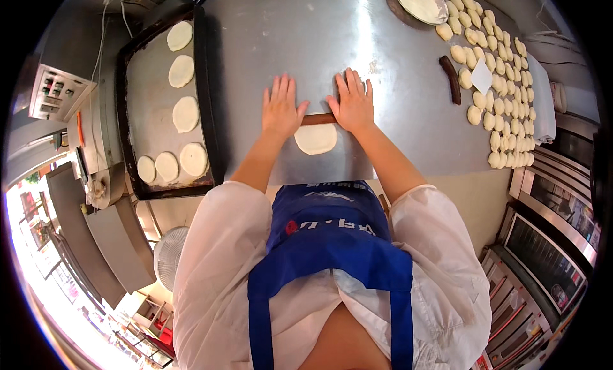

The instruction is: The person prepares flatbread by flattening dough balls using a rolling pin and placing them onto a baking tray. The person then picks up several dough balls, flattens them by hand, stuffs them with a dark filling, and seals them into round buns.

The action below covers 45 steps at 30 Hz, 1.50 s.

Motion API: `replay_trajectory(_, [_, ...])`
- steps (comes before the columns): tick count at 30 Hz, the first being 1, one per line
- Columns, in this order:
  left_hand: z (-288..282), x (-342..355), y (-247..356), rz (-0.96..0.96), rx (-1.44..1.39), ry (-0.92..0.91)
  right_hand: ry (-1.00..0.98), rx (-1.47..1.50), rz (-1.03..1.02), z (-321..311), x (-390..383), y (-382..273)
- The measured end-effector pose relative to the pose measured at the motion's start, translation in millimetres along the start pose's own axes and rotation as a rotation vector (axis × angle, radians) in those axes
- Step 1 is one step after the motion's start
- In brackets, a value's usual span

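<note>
A brown wooden rolling pin (318, 119) lies crosswise on the metal table, at the far edge of a flat round of dough (316, 140). On its left end rests my left hand (281, 108), palm down with the fingers stretched forward. My right hand (354, 103) lies the same way over the right end, fingers straight and thumb pointing inward. Neither hand wraps round the pin; both press on it from above. Only the middle of the pin shows between them. The dough is pale and thin, close to the table's near edge.
A dark-rimmed baking tray (205, 114) on the left holds several flat dough rounds (186, 114). To the right are many small dough pieces (499, 122) in rows, a white scraper (482, 77), a dark brown stick (451, 80) and a metal bowl of flour (419, 4).
</note>
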<state>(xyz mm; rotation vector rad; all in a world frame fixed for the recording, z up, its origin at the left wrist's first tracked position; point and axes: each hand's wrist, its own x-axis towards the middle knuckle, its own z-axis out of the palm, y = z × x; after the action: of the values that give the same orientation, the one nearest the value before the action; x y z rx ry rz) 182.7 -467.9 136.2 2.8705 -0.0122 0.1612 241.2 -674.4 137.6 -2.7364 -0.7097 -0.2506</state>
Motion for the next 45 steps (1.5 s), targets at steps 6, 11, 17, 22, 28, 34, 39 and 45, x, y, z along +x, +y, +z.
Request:
replay_trajectory(6, [-16.0,-124.0,21.6,0.237,-0.114,-0.322,-0.165,0.189,-0.097,-17.1,-137.4,-6.8])
replay_trajectory(11, [-5.7,-67.9,25.7,0.135,-0.121,-0.084,-0.111,0.150,-0.028,-23.8,-101.3,-12.3])
replay_trajectory(17, [42.1,-13.7,11.0,0.268,-0.092,0.048,-0.121,0.147,-0.120,-20.6,-62.6,-8.0])
replay_trajectory(22, [-0.5,-22.4,39.8,0.085,-0.303,-0.350,-0.025,0.180,0.008,-12.9,-131.1,-7.2])
replay_trajectory(28, [-16.0,-20.6,33.1,0.200,-0.349,-0.426,-0.059,0.284,0.081,-32.4,-127.7,-10.2])
replay_trajectory(34, [-46.6,-73.9,56.0,-0.637,-1.273,-0.068,-0.115,0.331,0.025,-44.8,-147.6,3.6])
replay_trajectory(39, [-42.3,-95.6,22.4,-0.461,-0.685,-0.341,-0.179,0.340,-0.053,-42.7,-113.0,-4.2])
replay_trajectory(45, [-9.9,-70.4,20.8,-0.063,-0.126,-0.016,-0.140,0.204,0.098,-8.4,-93.9,-22.2])
